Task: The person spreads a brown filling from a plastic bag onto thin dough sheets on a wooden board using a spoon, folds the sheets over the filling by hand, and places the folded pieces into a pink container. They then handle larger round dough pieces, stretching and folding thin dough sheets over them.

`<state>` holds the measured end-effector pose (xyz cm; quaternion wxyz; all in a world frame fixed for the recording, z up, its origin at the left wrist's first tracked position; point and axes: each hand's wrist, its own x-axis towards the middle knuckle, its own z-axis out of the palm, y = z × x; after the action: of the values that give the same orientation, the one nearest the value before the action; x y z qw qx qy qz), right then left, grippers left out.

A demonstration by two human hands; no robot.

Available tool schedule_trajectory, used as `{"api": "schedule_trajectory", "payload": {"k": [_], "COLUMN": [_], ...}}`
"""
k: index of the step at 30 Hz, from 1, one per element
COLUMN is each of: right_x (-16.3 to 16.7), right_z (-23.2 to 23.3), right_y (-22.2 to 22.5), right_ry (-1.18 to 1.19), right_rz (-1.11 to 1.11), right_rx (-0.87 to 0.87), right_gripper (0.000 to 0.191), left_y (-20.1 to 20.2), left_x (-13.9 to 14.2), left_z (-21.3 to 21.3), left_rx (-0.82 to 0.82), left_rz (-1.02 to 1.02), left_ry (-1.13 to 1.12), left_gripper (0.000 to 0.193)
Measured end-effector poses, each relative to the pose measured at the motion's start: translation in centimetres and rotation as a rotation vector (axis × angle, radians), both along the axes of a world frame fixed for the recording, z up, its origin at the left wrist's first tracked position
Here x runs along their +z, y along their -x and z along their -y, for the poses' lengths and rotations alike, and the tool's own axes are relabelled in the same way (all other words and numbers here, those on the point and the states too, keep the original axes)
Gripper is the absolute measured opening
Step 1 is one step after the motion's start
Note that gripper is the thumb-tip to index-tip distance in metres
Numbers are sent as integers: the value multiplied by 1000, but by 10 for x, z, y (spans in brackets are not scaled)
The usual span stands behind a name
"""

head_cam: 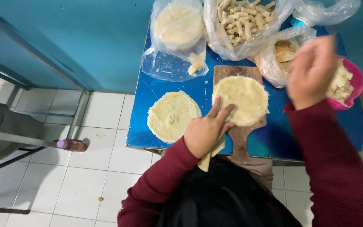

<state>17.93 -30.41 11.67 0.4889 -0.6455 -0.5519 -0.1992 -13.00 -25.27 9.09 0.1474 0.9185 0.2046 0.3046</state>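
Note:
A pale round wrapper sheet (243, 98) lies on a wooden board (241, 138) on the blue table (181, 90). My left hand (206, 128) rests on the sheet's near left edge, fingers apart and flat, with a folded pale piece sticking out under the palm. A second stack of round sheets (172, 115) lies just left of that hand. My right hand (311, 69), blurred, hovers over a pink bowl (354, 82) of pale filling chunks; whether it holds anything is unclear.
At the table's far side sit plastic bags: one with round sheets (178, 25), one with several rolled pieces (244, 21), one with browned pieces (283, 52). A metal frame (30, 143) with a small bottle (72, 145) stands on the white tiled floor at left.

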Motion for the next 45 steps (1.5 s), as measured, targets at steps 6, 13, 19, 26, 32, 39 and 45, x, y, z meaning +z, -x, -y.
{"api": "schedule_trajectory", "payload": {"k": [6,13,19,26,32,39,45], "right_x": [30,25,11,12,10,-32,-38], "right_z": [-3,31,64,70,35,-25,-18], "right_y": [-104,0,99,81,60,42,49], "right_ry": [132,483,909,796,686,543,441], "right_rz": [374,-436,-866,-1123,-762,-439,-299], "right_rx": [-374,306,925,585,398,354,285], "right_gripper": [19,27,44,19,17,24,28], "left_y": [21,23,10,9,-16,-43,-44], "left_x": [35,48,42,25,11,-15,-27], "left_z": [14,20,11,0,-19,-48,-47], "left_rx": [-50,-207,-280,-335,-133,70,139], "left_rz": [-27,217,385,247,227,256,312], "left_ry": [129,437,749,708,779,467,350], "left_gripper": [52,47,54,55,21,20,14]}}
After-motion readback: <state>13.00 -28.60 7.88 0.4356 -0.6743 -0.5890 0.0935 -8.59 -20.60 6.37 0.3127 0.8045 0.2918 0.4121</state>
